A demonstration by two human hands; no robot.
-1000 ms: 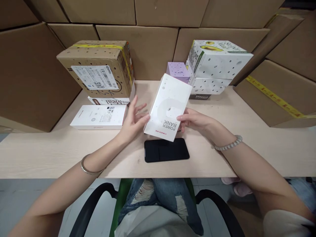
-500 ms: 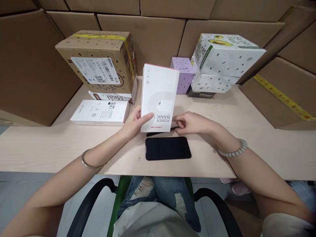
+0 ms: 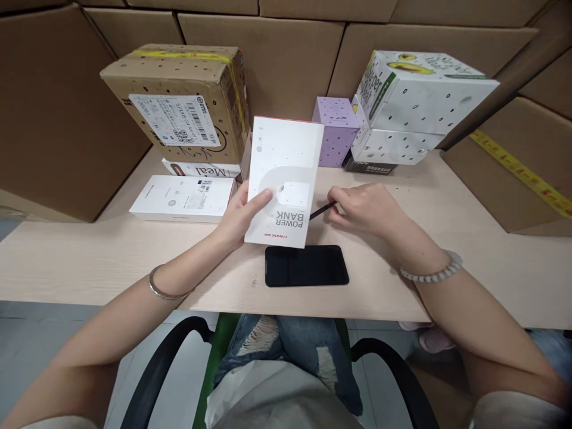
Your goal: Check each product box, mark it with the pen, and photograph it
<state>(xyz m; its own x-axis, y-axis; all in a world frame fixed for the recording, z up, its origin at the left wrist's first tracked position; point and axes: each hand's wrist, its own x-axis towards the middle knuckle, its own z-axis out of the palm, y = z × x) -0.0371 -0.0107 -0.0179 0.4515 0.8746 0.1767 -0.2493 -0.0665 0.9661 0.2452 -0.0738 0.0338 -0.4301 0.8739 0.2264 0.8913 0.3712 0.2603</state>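
My left hand (image 3: 241, 217) grips a white box printed "POWER BANK" (image 3: 283, 179) by its left edge, thumb across the front, and holds it upright and tilted above the pale wooden table (image 3: 89, 262). My right hand (image 3: 364, 208) is just right of the box, fingers pinched on a thin black pen (image 3: 322, 210) that points toward the box. A black phone (image 3: 306, 266) lies flat, screen dark, on the table under the box and near the front edge.
Left of my hand lies a flat white box (image 3: 183, 198) before a "Meal" box (image 3: 203, 170) topped by a taped brown parcel (image 3: 179, 101). At the back right stand a purple box (image 3: 335, 128) and stacked white avocado boxes (image 3: 415, 101). Large cartons (image 3: 58, 107) wall the table.
My left hand took the power bank box from my right and turned it upright. My right hand let go, picked up the black pen and lifted it off the table.
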